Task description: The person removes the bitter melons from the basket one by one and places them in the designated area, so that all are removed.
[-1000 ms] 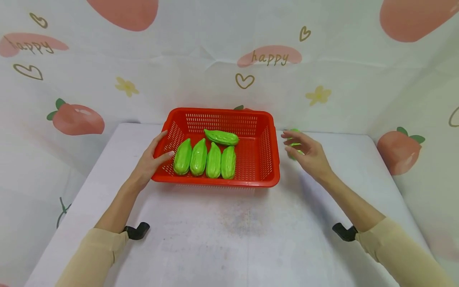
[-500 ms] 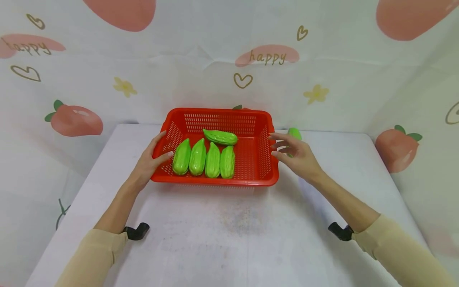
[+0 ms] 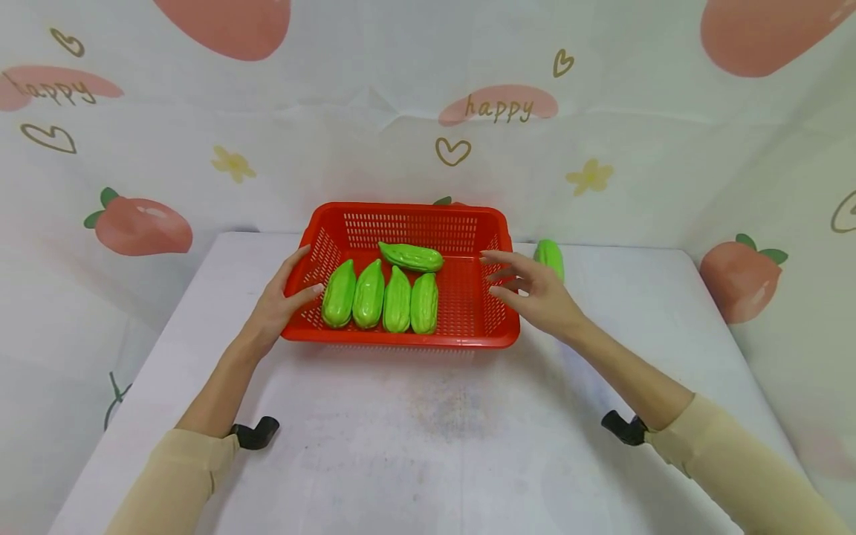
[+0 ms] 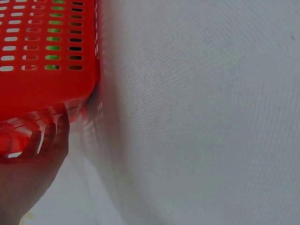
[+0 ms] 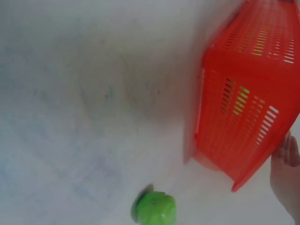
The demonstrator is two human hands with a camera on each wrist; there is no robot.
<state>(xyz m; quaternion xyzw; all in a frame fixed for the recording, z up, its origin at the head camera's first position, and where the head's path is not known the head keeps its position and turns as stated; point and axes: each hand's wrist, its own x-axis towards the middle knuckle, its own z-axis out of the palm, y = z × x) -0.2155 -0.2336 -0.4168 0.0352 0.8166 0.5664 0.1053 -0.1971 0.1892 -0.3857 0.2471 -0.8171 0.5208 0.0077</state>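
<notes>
A red plastic basket with slotted walls stands in the middle of the table. In it lie several green bitter gourds, most side by side in a row, and one crosswise gourd behind them. My left hand holds the basket's left side, thumb over the rim and fingers along the outer wall, as the left wrist view also shows. My right hand hovers over the right rim with bent, spread fingers and nothing in them. Beyond it, another bitter gourd rests on the table, its end showing in the right wrist view.
The white table has some faint stains in front of the basket. A printed cloth with fruit and hearts hangs close behind the basket and along both sides. Black wrist mounts sit under both sleeves.
My right hand has moved left from beside the outlying bitter gourd to over the basket's right rim, uncovering that gourd. The left hand and the basket have stayed in place.
</notes>
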